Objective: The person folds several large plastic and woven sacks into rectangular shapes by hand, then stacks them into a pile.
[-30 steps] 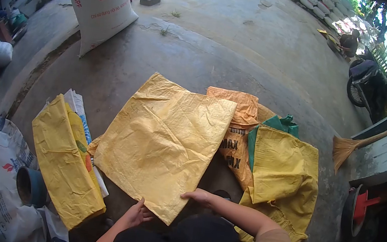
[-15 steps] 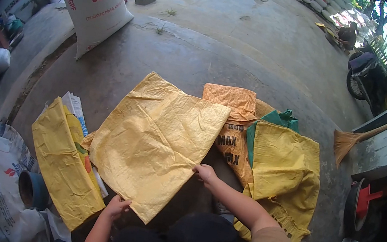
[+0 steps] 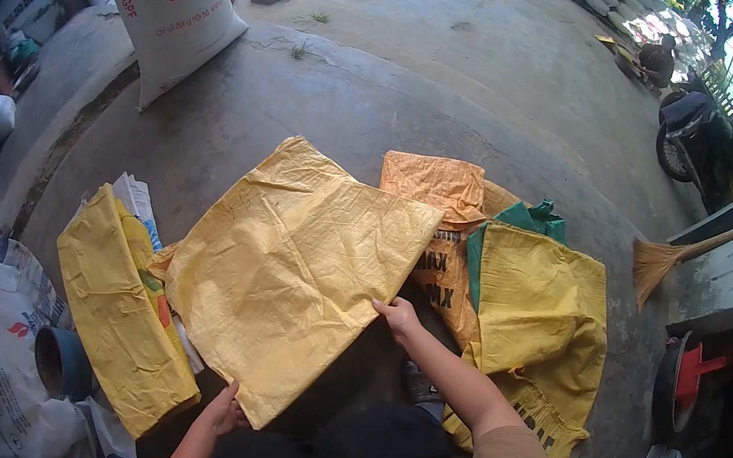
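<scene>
A large pale yellow woven sack lies spread out in front of me, creased and slightly tilted. My right hand pinches its right edge. At its lower left corner is my left hand, closed on the edge, with the thumb on top and some fingers beneath. To the left lies a folded yellow sack beside a white and blue one. On the right, an orange sack with black letters is partly covered by the pale sack, next to a green sack and a crumpled yellow sack.
A tall full white sack stands at the upper left. A broom leans at the right near a red object. Further back are a motorbike and a crouching person. A blue-grey pot sits at the lower left.
The pale sack's lower corner has moved slightly down, and its right corner slightly right. My left hand has shifted a little down with the corner; my right hand has moved slightly up and right.
</scene>
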Available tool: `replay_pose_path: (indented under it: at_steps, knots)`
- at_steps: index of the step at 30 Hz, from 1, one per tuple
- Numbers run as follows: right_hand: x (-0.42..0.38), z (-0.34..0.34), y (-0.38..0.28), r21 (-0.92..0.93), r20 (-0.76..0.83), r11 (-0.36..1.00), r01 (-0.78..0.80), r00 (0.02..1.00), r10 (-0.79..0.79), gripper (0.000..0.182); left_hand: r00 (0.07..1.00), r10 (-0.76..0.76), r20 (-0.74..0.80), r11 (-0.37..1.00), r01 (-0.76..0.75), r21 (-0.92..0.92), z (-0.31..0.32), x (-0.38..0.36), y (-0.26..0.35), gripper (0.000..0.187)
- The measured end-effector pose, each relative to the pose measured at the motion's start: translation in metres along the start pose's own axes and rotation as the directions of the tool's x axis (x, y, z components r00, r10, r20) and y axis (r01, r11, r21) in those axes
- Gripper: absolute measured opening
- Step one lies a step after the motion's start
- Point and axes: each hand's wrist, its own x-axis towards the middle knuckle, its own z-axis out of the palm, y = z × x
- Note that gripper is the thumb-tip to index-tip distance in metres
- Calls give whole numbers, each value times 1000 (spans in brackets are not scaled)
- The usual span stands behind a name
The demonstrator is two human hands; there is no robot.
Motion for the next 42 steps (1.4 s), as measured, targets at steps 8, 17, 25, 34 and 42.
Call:
replay_pose_path:
  at_steps: [8,17,25,34,42]
  knots:
    - [-7,-14,-37,-152,-191,988,17,980,-46,23,958,263,-112,897,-201,393,44,-45,9,57]
    - [49,-83,-82,-293,-529,956,34,827,-191,35,959,274,-75,895,-225,385,18,-69,19,55]
    - [39,-81,-95,-214,-553,976,48,817,-162,33,941,339,-14,885,-314,342,26,-69,17,56]
    - [77,-123,-84,-483,-502,869,111,778,-378,31,956,291,-44,850,-237,471,28,-78,27,44]
    - [46,-100,-92,30,-315,998,53,948,-40,44,957,288,-29,889,-256,380,24,-69,24,49]
